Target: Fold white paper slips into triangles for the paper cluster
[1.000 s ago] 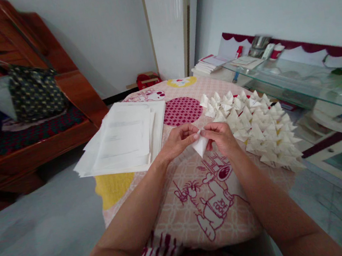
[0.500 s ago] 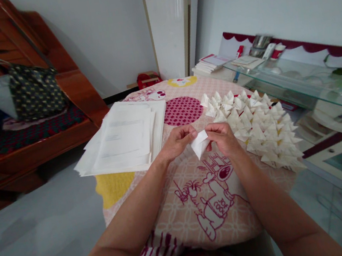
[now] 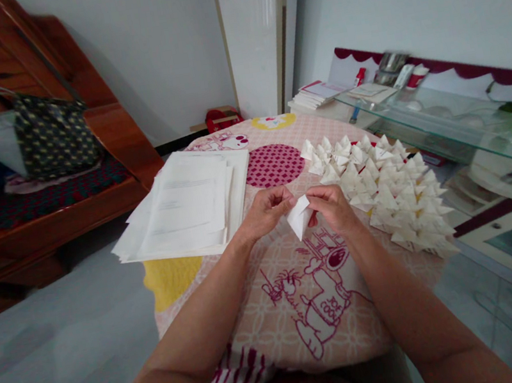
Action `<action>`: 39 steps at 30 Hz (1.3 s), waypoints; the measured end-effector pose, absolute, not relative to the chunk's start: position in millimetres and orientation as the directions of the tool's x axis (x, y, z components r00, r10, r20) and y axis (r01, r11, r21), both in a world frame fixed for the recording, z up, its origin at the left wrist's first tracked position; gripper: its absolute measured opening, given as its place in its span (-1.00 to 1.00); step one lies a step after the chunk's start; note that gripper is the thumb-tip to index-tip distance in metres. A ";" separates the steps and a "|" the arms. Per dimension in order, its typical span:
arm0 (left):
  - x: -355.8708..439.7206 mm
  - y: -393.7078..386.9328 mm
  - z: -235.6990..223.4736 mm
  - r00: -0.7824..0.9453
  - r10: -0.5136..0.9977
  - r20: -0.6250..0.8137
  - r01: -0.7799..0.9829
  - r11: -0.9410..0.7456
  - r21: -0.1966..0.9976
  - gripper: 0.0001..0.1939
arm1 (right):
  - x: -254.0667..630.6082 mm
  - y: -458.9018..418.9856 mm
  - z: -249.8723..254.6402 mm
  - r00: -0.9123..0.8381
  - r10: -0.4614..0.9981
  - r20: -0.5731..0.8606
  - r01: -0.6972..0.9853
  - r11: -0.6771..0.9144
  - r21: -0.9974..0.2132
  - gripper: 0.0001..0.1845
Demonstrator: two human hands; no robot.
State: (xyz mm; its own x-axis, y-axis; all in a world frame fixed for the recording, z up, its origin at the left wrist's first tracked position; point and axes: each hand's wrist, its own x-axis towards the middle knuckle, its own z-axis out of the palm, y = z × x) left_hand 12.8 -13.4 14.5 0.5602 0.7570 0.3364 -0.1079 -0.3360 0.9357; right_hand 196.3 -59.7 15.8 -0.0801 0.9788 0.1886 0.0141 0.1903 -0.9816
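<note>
Over the middle of the table I hold a small piece of folded white paper (image 3: 299, 218), its pointed end hanging downward. My left hand (image 3: 269, 211) pinches its left upper edge between thumb and fingers. The fingers of my right hand (image 3: 333, 205) are closed on its right upper side. To the right stand many folded paper pieces (image 3: 376, 182) with pointed tips, packed close in rows. A stack of white paper sheets (image 3: 184, 203), the top one faintly printed, lies to the left of my hands.
A patterned cloth (image 3: 302, 333) covers the round table. Along the right side runs a glass-topped cabinet (image 3: 458, 120) with booklets, tins and a cup. A wooden bench (image 3: 126, 141) with a dotted bag (image 3: 53, 136) is at left; a tall white air conditioner (image 3: 253, 36) stands behind.
The folded paper between my hands has turned slightly and looks narrower. Both hands stay in nearly the same place.
</note>
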 end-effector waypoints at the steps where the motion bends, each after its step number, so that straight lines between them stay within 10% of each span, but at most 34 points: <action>1: 12.8 -13.7 15.0 0.561 0.755 0.339 -0.107 -0.340 0.934 -0.57 | 196.1 -59.5 15.8 -0.083 0.979 0.186 0.018 0.189 -0.982 -0.77; 39: 15.7 -17.0 13.9 0.627 0.725 0.283 -0.059 -0.318 0.946 -0.65 | 191.1 -61.8 19.8 -0.048 0.991 0.129 0.011 0.130 -0.992 -0.70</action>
